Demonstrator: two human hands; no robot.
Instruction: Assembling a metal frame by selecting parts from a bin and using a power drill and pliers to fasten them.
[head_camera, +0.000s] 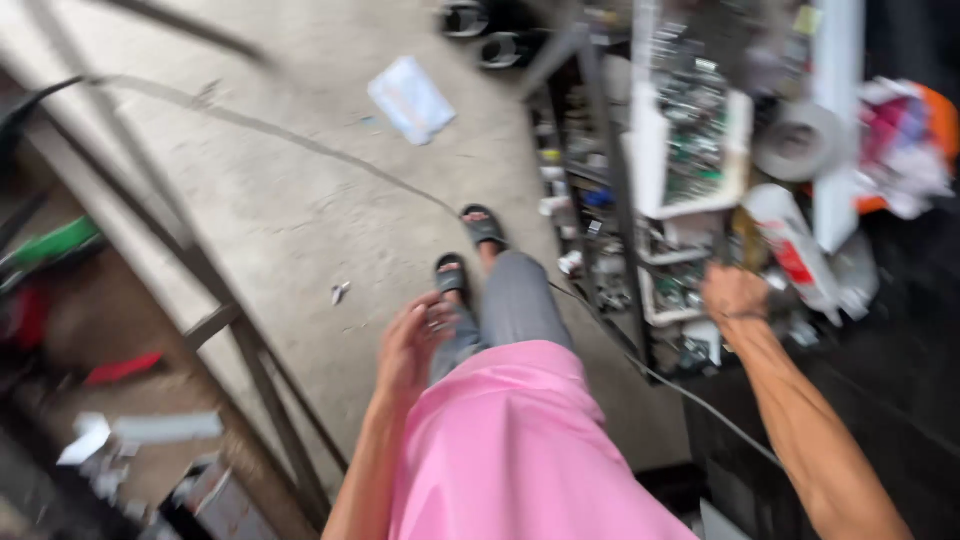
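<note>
The view is blurred by motion. My left hand (412, 345) hangs loosely beside my thigh, fingers slightly curled, holding nothing. My right hand (735, 293) is closed into a fist at the edge of a cluttered workbench, next to a white bottle with a red label (795, 245); whether it grips anything is hidden. Below me I see my pink shirt (510, 450), grey trousers and dark sandals (468, 250) on the concrete floor (300, 190).
A white tray of small parts (692, 140) and a grey tape roll (800, 142) sit on the bench at right. A metal-framed rack (240, 330) with red and green tools stands left. A cable (690, 395) runs across the floor; a paper scrap (410, 98) lies ahead.
</note>
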